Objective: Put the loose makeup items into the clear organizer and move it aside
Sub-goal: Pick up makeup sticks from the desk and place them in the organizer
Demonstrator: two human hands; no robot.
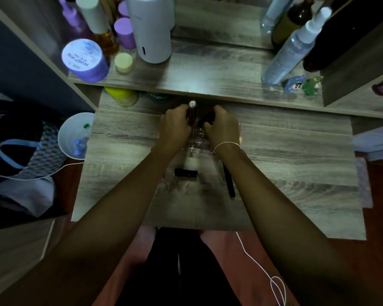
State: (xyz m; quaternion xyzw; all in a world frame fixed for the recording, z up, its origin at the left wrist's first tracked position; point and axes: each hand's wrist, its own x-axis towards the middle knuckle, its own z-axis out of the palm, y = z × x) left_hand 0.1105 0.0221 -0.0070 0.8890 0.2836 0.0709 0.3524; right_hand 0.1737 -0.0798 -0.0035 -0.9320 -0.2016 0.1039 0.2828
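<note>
While gripping a slim metal-capped tube upright in left hand [175, 123] and a dark item in right hand [222, 124] over clear plastic organizer [196, 143] — nearer, short black lipstick tube [185, 172] lying crosswise, closer to left.

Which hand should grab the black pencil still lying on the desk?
Right, probably. The black pencil lies just beside the right forearm, below the right hand. The left hand holds a silver-capped tube and sits farther away.

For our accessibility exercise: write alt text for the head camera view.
Two hands, left hand holding a silver-capped tube and right hand a dark item, lower them into a clear organizer on a wooden table. A black lipstick and a black pencil lie nearer.
</note>
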